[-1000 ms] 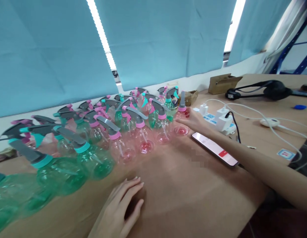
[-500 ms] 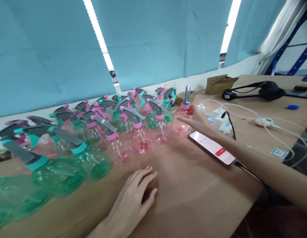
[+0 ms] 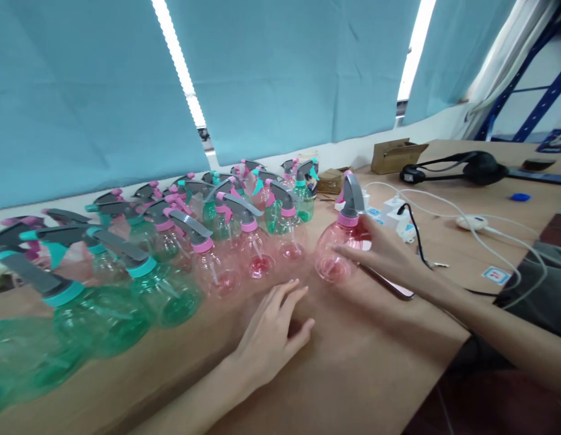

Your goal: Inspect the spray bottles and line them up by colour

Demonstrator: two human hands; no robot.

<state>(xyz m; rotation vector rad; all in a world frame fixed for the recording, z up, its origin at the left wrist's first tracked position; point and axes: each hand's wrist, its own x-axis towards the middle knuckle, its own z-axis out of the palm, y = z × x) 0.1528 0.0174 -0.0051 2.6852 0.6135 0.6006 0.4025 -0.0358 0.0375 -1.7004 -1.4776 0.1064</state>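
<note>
My right hand is wrapped round the clear pink body of a spray bottle, which has a pink collar and a grey trigger head. The bottle is upright, in front of the phone. My left hand is open, fingers spread and palm down, low over the brown table, holding nothing. Beyond its fingertips stand pink spray bottles in a row. Green spray bottles with turquoise collars stand to the left, and several more are crowded behind.
The phone is partly hidden behind my right hand. White chargers and cables lie to the right, with a white rounded device. Farther back are a cardboard box, a black headset and a blue cap. A blue curtain hangs behind.
My right hand has brought the pink spray bottle nearer, in front of the phone, away from the rows. My left hand has shifted right and forward, still open.
</note>
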